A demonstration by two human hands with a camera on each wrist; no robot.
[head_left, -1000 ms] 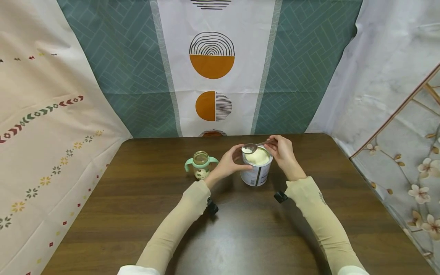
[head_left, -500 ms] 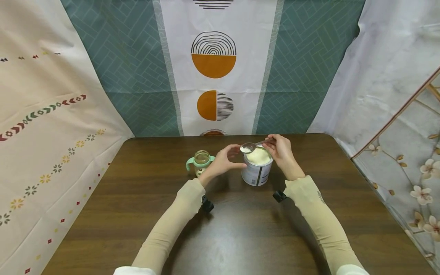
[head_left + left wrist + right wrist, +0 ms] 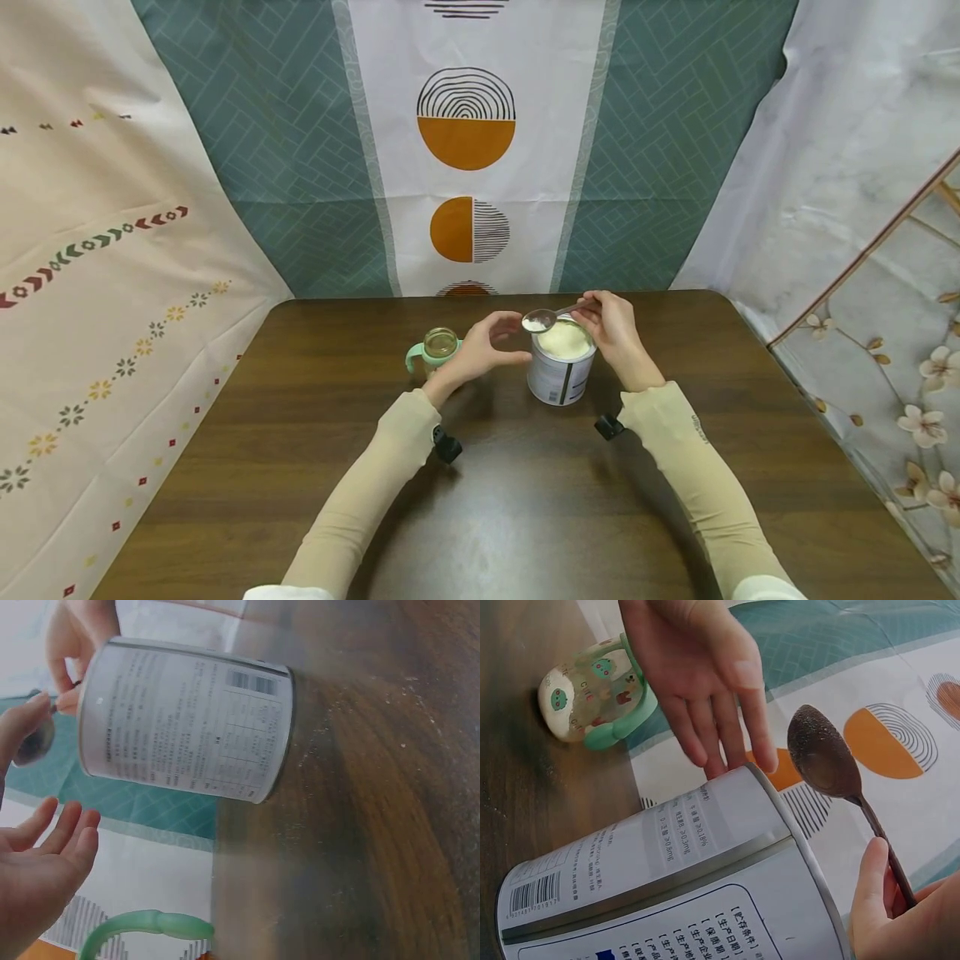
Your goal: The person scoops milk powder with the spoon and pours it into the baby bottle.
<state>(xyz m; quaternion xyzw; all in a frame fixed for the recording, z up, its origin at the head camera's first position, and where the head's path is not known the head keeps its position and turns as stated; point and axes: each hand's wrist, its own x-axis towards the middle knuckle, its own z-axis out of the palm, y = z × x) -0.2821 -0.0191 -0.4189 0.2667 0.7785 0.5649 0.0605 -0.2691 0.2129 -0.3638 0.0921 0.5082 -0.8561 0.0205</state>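
An open tin of pale powder (image 3: 561,371) stands mid-table. My right hand (image 3: 589,309) pinches the handle of a metal spoon (image 3: 540,320), whose bowl carries powder and hovers over the tin's left rim. My left hand (image 3: 512,340) is held open just left of the tin, fingers relaxed, touching nothing. A small baby bottle (image 3: 438,350) with green handles and no cap stands behind that hand. The left wrist view shows the tin (image 3: 184,720), my left hand's fingers (image 3: 64,840) and the spoon (image 3: 34,742). In the right wrist view the spoon (image 3: 821,754) hangs above the tin (image 3: 682,892), near the bottle (image 3: 592,694).
The dark wooden table (image 3: 525,517) is dusted with fine powder near the tin. Patterned cloth hangs behind it and on both sides. The table's right edge (image 3: 757,350) runs close to a flowered sheet.
My left hand has let go of the tin's side and drawn slightly left, opening. The loaded spoon has crept a little to the left over the rim.
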